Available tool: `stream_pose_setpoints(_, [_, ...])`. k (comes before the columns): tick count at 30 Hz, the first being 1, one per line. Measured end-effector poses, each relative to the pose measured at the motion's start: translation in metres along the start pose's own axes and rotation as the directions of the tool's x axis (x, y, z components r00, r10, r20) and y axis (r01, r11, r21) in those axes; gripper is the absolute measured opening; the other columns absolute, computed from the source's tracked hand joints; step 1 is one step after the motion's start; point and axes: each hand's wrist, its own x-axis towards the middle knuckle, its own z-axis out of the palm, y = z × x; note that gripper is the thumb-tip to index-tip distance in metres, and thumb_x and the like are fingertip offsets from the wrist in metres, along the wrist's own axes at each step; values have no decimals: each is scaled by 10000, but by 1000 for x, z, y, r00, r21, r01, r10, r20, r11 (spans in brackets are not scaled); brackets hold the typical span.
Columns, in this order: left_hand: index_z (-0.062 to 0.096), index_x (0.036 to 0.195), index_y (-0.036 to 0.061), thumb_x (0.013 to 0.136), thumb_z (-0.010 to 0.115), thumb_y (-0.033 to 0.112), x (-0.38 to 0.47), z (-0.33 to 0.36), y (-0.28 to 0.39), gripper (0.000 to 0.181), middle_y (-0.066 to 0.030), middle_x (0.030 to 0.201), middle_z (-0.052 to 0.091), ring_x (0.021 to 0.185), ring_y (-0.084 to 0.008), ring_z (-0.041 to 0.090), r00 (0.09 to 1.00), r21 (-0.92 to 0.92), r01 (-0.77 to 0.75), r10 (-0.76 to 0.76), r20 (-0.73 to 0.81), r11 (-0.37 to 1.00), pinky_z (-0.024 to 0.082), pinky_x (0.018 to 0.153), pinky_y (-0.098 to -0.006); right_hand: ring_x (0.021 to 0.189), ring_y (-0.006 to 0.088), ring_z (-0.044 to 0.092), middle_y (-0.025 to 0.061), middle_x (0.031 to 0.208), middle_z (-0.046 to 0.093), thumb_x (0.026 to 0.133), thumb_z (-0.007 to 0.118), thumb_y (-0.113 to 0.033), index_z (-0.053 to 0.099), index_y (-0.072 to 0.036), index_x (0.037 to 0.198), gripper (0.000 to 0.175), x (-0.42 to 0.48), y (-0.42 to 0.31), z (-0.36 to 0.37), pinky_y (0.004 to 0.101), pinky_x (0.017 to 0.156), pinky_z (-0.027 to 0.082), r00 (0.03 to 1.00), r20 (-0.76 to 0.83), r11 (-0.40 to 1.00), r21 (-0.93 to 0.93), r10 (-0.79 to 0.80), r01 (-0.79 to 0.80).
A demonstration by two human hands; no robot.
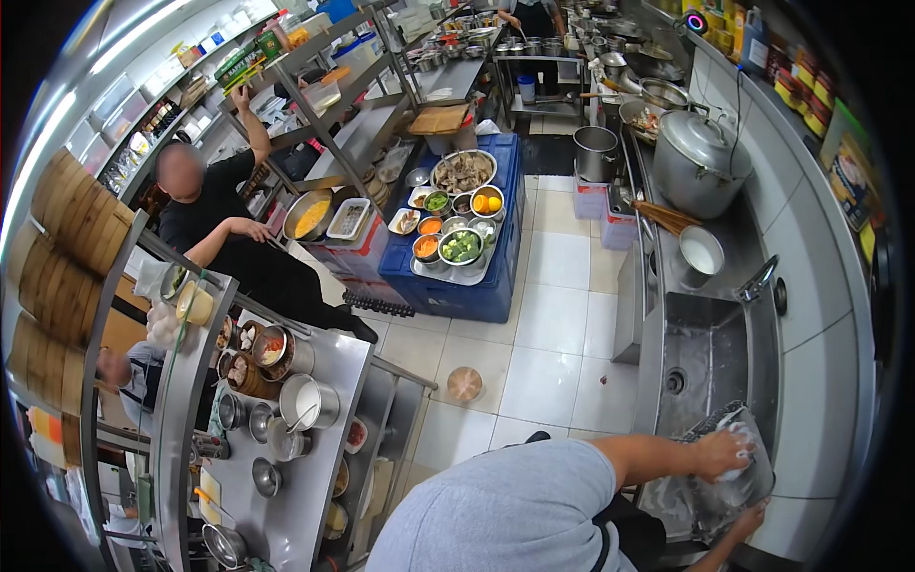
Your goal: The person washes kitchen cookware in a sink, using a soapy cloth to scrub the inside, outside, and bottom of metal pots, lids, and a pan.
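At the lower right, my left hand (pixel 722 455) is covered with white suds and presses on the inside of a soapy, shiny rectangular container (pixel 756 468). Whether it holds a sponge under the foam cannot be told. My right hand (pixel 749 520) grips the container's near right edge, its fingers partly hidden. The container lies tilted in the near end of a stainless steel sink (pixel 704 343), and a dark patterned edge shows beside it. A chrome faucet (pixel 759 279) stands over the sink's far end.
A metal pot of white liquid (pixel 700 252) and a big lidded aluminium pot (pixel 697 161) stand past the sink. Bowls of vegetables sit on a blue chest (pixel 450 300). Left is a steel table (pixel 314 457) with bowls. A person in black (pixel 236 214) and other people are farther off.
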Motion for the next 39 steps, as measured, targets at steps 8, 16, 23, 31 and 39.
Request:
stream_pose_setpoints(8, [677,1002,96,668,749,292,3,8,-3,394,-185,1316,584,1283,-395,515,996,66,-9,15,-86,998,308,1126,-608,1293,467,524,291,1397,555,1065,319,-495,549,3,1410,648,14,19,23,466,1078,418,983,-75,983,69,-166,171])
stream_pose_setpoints(16, [692,1016,124,705,758,297,-5,5,18,362,-211,1417,492,1326,-392,469,986,163,128,-108,-124,978,287,1134,-614,1221,474,565,281,1338,598,1066,314,-482,566,-42,1406,610,-24,-72,5,493,1015,456,998,-17,994,-92,-53,51])
stream_pose_setpoints(23, [680,1198,90,630,792,201,-45,10,57,589,-247,1432,482,1329,-426,460,964,139,229,-244,103,963,355,1114,-557,1235,457,567,244,1355,606,1069,337,-425,605,-44,1372,555,11,24,5,494,1016,463,979,-107,982,-92,-172,162])
stream_pose_setpoints(31, [622,1290,142,717,769,177,-58,35,57,592,-117,1595,379,1404,-324,433,914,296,149,-246,324,944,321,1100,-618,971,489,642,250,1022,700,922,529,-307,726,-93,1086,333,-72,-122,-6,568,850,509,991,-76,987,-124,-110,100])
stream_pose_setpoints(39, [639,1299,182,761,679,103,12,24,33,545,-126,1567,438,1436,-397,395,940,377,340,-295,-173,862,265,1143,-618,941,495,644,258,954,700,1038,415,-455,726,-40,894,538,-80,-158,-44,578,866,507,982,-147,992,-33,118,-124])
